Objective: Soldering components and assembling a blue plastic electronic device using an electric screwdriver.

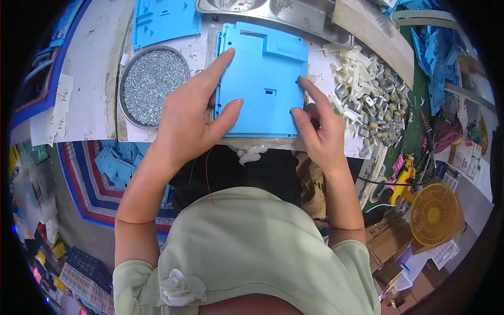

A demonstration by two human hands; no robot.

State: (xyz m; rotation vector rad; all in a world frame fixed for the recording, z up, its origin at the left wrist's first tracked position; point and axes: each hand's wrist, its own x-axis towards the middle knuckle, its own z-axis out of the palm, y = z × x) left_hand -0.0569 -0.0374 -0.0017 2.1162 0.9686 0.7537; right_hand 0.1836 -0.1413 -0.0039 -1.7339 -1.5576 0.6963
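Note:
A flat blue plastic panel point(257, 100) lies in front of me on the white worktop, with a raised rectangular part at its far right and a small slot near its middle. Edges of at least one more blue piece show beneath its left side. My left hand point(191, 107) holds the panel's left edge, thumb on top and index finger stretched along the far left corner. At the right edge, my right hand point(321, 118) grips with thumb and index finger; its other fingers are curled and partly hidden.
A round metal tin of small screws point(155, 86) stands left of the panel. White plastic parts point(354, 71) and small metal blocks point(386, 107) are heaped at right. Another blue panel point(167, 23) and a steel tray point(299, 16) lie beyond. A yellow fan point(433, 214) stands lower right.

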